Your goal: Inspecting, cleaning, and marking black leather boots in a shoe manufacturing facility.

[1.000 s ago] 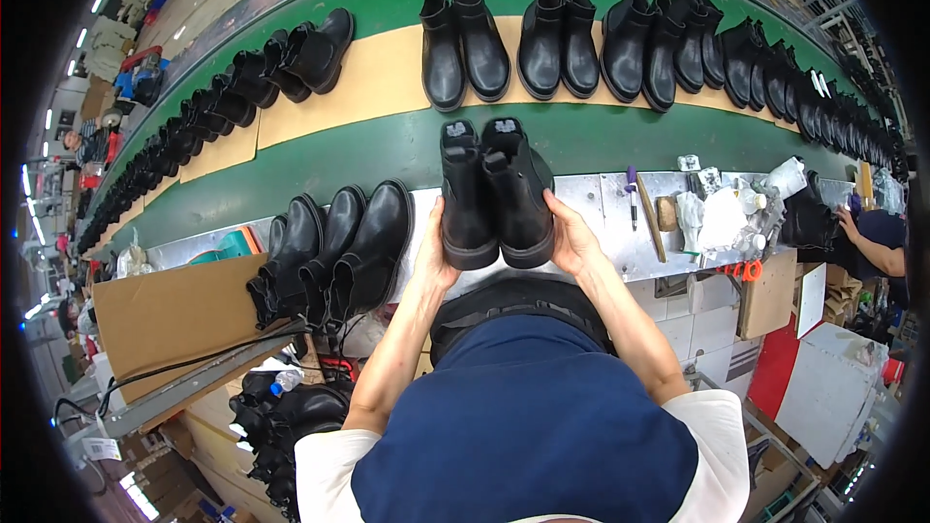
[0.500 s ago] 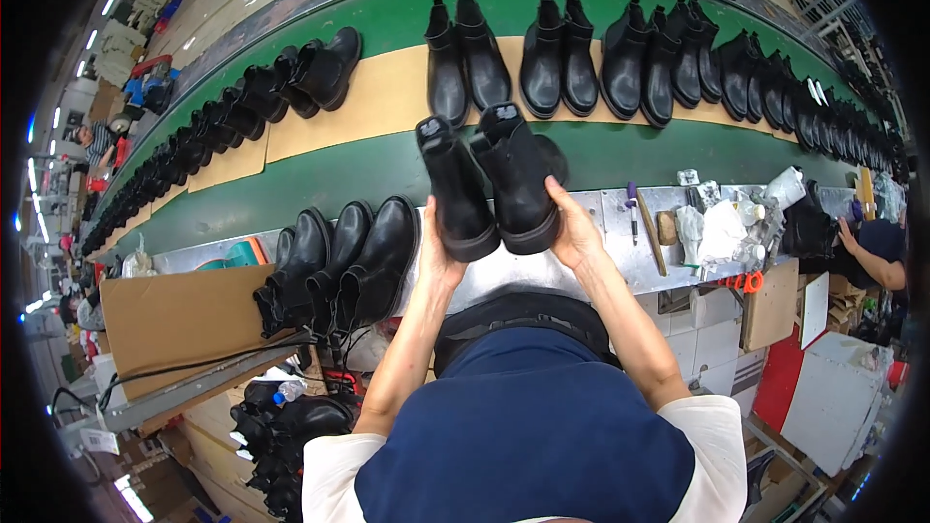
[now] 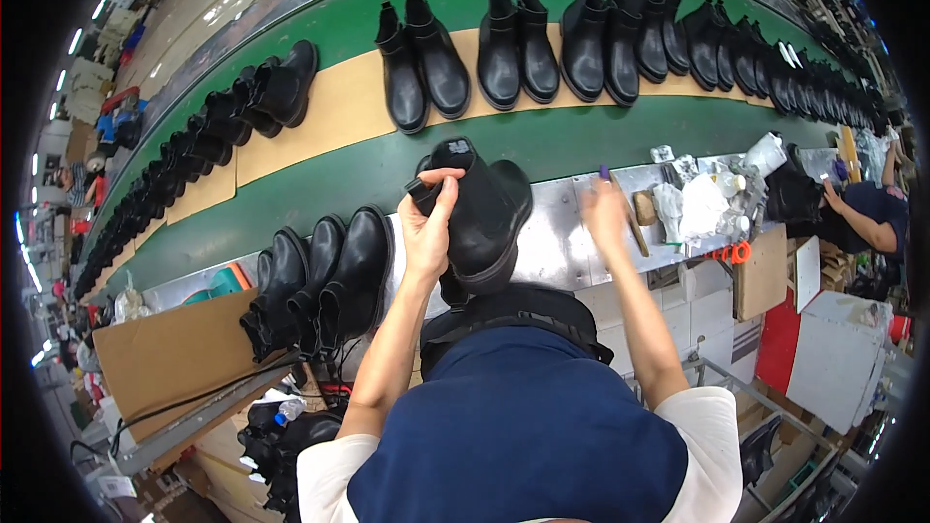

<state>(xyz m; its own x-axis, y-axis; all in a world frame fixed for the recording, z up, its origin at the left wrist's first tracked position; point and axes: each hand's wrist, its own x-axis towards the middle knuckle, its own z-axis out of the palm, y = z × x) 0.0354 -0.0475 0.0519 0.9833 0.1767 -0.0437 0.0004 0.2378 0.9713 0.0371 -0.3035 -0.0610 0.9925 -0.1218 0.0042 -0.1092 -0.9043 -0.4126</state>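
A pair of black ankle boots (image 3: 480,223) is held up at the near edge of a metal worktop (image 3: 552,232), just in front of the wearer's body. The left hand (image 3: 428,228) grasps the pair near the shaft tops, thumb and fingers closed on the leather; one boot is mostly hidden behind that hand. The fuller-showing boot lies just to the right of the left hand, its shaft running away from the body, opening at the far end, heel nearest the wearer. The left hand is the nearer one, touching; the right hand (image 3: 605,213) is well apart, to the boots' right.

The right hand is blurred, over a purple-capped pen (image 3: 604,172); whether its fingers have closed on it, I cannot tell. Just right of that hand are a thin wooden stick (image 3: 636,230) and a brown block (image 3: 643,206). Left of the left hand, more boots (image 3: 356,266) stand near a cardboard box (image 3: 174,329). Beyond both hands, boots (image 3: 426,68) line a green bench (image 3: 339,174).
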